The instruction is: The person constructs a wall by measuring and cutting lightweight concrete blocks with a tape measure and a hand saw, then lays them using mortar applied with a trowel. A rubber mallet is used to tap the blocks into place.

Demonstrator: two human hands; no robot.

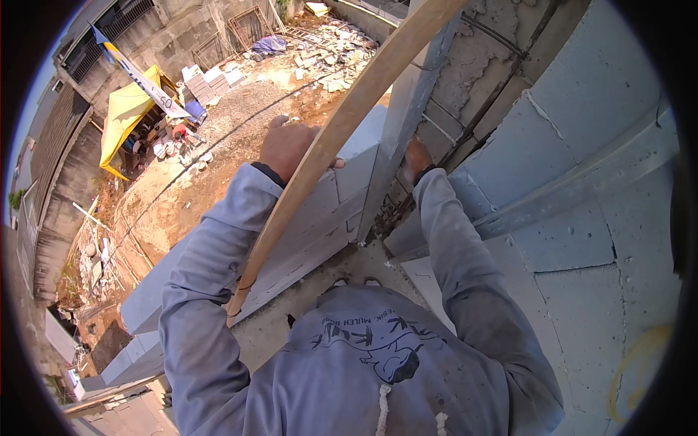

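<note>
My left hand (287, 149) lies on the top of a low wall of pale blue-grey blocks (309, 229). Its fingers curl over the far side of a top block and a fingertip shows on the near side. A long, thin wooden plank (349, 109) crosses in front of this hand and hides part of it. My right hand (417, 156) reaches in behind an upright pale grey post (401, 123), beside a rough grey wall. The post covers its fingers, so what they touch cannot be made out.
A tall block wall (574, 240) with mortar joints rises close on my right. My shoes (356, 282) stand on a narrow concrete floor (273, 334). Beyond the low wall, far below, lie bare ground (211, 167), rubble, stacked blocks (211, 81), a yellow canopy (131, 109) and a person (179, 133).
</note>
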